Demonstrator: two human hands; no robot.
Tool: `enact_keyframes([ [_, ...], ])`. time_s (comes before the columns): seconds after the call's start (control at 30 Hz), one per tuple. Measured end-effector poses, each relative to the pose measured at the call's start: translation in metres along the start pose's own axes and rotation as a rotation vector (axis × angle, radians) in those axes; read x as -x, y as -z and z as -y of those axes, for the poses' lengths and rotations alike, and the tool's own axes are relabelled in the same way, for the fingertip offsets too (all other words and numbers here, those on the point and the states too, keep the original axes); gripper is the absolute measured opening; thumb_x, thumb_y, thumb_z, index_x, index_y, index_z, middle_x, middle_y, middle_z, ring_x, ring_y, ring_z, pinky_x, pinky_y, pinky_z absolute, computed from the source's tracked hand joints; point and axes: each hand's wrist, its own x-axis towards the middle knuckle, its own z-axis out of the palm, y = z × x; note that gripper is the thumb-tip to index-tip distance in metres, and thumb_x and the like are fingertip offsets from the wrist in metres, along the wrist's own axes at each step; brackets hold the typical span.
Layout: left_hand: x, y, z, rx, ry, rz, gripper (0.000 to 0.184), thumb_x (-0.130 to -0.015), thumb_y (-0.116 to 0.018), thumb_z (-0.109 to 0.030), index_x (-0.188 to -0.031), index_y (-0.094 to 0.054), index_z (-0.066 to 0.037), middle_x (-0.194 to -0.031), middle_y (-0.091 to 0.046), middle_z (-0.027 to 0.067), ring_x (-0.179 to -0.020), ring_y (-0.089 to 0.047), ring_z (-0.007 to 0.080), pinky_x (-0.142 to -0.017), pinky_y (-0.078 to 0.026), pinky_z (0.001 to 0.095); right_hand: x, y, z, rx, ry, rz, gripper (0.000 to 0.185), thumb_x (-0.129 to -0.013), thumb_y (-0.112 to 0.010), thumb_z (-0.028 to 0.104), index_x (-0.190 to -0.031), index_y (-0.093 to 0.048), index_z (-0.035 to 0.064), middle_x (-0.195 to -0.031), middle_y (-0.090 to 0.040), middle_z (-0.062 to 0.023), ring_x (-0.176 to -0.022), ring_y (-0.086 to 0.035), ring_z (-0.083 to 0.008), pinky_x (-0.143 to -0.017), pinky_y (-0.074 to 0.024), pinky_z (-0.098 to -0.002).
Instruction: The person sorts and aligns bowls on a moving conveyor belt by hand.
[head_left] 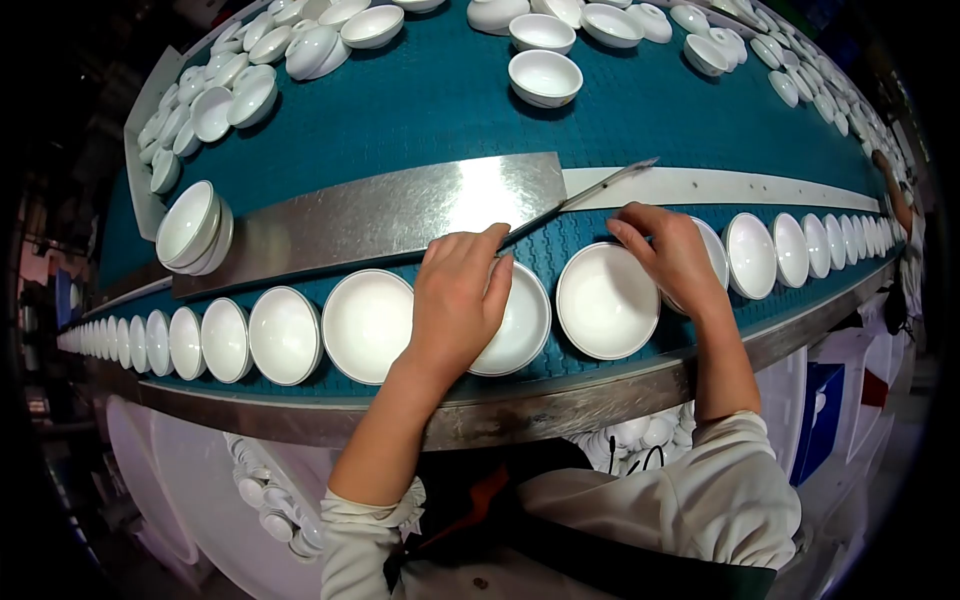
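My left hand reaches over the row of white bowls, its fingers closed at the near end of a thin, dark-edged metal tool. The tool points up and to the right, across the end of a flat metal plate. Beneath this hand is a white bowl, partly covered by it. My right hand hovers with bent fingers, thumb and fingertips slightly apart, above the rim of another white bowl. It partly hides the bowl to its right. Nothing shows between the right fingers.
A blue-green belt carries loose bowls at the back. The metal plate and a white strip divide it from the front row. Two stacked bowls stand at the plate's left end. A metal edge runs along the front.
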Motion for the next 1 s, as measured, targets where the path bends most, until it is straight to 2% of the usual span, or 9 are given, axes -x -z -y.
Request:
enact_keyframes([
  [0.1, -0.003, -0.014, -0.014, 0.017, -0.059, 0.045, 0.030, -0.083, -0.063, -0.008, -0.112, -0.059, -0.002, -0.089, -0.064, 0.0154, -0.085, -0.059, 0.0317, -0.083, -0.044, 0.0396, 0.001, 0.009, -0.012, -0.051, -0.015, -0.103, 0.021, -0.088, -0.064, 0.020, -0.095, -0.068, 0.0011, -0.090, -0.069, -0.0163, -0.079, -0.066, -0.0327, -0.071, -0.0515, -0.0377],
  [0.17, -0.002, -0.023, -0.020, -0.039, -0.109, 0.315, 0.030, -0.082, -0.063, -0.008, -0.111, -0.060, -0.001, -0.086, -0.063, 0.0158, -0.081, -0.058, 0.0316, -0.083, -0.044, 0.0401, 0.002, 0.015, -0.020, -0.051, -0.021, -0.111, 0.021, -0.087, -0.064, 0.020, -0.096, -0.068, 0.0010, -0.092, -0.069, -0.0164, -0.081, -0.066, -0.0327, -0.072, -0.0516, -0.0375],
  [0.33, -0.006, -0.041, -0.032, -0.089, 0.021, 0.368, 0.032, -0.082, -0.061, -0.005, -0.113, -0.059, 0.001, -0.089, -0.063, 0.0178, -0.082, -0.058, 0.0328, -0.085, -0.045, 0.0406, 0.006, 0.025, -0.052, -0.002, 0.017, -0.163, 0.022, -0.087, -0.064, 0.020, -0.098, -0.068, 0.0013, -0.095, -0.068, -0.0168, -0.083, -0.066, -0.0328, -0.073, -0.0514, -0.0391],
  [0.4, -0.012, -0.049, -0.036, -0.086, 0.004, 0.200, 0.033, -0.081, -0.062, -0.005, -0.114, -0.059, 0.002, -0.094, -0.065, 0.0191, -0.088, -0.060, 0.0334, -0.087, -0.045, 0.0409, 0.007, 0.031, -0.060, 0.014, 0.004, -0.153, 0.023, -0.088, -0.063, 0.021, -0.098, -0.068, 0.0014, -0.092, -0.068, -0.0163, -0.080, -0.066, -0.0331, -0.072, -0.0513, -0.0396],
  [0.53, -0.023, -0.063, -0.055, -0.002, -0.034, 0.105, 0.037, -0.081, -0.067, -0.012, -0.114, -0.059, 0.003, -0.104, -0.064, 0.0182, -0.098, -0.058, 0.0338, -0.089, -0.044, 0.0403, 0.009, 0.051, -0.066, 0.067, -0.114, 0.081, 0.025, -0.089, -0.063, 0.024, -0.097, -0.069, 0.0015, -0.088, -0.069, -0.0164, -0.077, -0.066, -0.0332, -0.070, -0.0513, -0.0388],
  [0.6, -0.027, -0.073, -0.063, 0.000, -0.049, 0.126, 0.040, -0.081, -0.069, -0.016, -0.115, -0.058, 0.002, -0.103, -0.063, 0.0177, -0.099, -0.057, 0.0336, -0.089, -0.044, 0.0411, 0.012, 0.057, -0.074, 0.079, -0.171, 0.144, 0.025, -0.089, -0.062, 0.024, -0.097, -0.069, 0.0015, -0.088, -0.069, -0.0164, -0.076, -0.066, -0.0329, -0.070, -0.0513, -0.0385],
  [0.73, -0.029, -0.097, -0.077, 0.045, -0.129, 0.207, 0.044, -0.081, -0.071, -0.024, -0.115, -0.058, 0.001, -0.093, -0.061, 0.0167, -0.092, -0.057, 0.0323, -0.091, -0.042, 0.0430, 0.016, 0.060, -0.102, -0.029, -0.034, -0.057, 0.023, -0.089, -0.063, 0.023, -0.097, -0.069, 0.0016, -0.091, -0.069, -0.0162, -0.079, -0.066, -0.0327, -0.072, -0.0517, -0.0382],
  [0.8, -0.029, -0.107, -0.080, -0.004, -0.122, 0.372, 0.047, -0.079, -0.072, -0.028, -0.114, -0.058, 0.001, -0.087, -0.060, 0.0149, -0.085, -0.056, 0.0313, -0.091, -0.041, 0.0417, 0.017, 0.066, -0.110, -0.053, -0.017, -0.104, 0.023, -0.088, -0.063, 0.022, -0.097, -0.069, 0.0016, -0.093, -0.069, -0.0157, -0.081, -0.066, -0.0326, -0.072, -0.0518, -0.0381],
  [1.0, -0.036, -0.125, -0.099, -0.136, 0.031, 0.437, 0.037, -0.080, -0.062, -0.006, -0.115, -0.057, 0.002, -0.083, -0.060, 0.0153, -0.081, -0.056, 0.0305, -0.090, -0.042, 0.0407, 0.022, 0.083, -0.146, 0.008, -0.043, -0.143, 0.023, -0.088, -0.063, 0.022, -0.096, -0.069, 0.0014, -0.098, -0.068, -0.0166, -0.085, -0.065, -0.0328, -0.074, -0.0509, -0.0378],
])
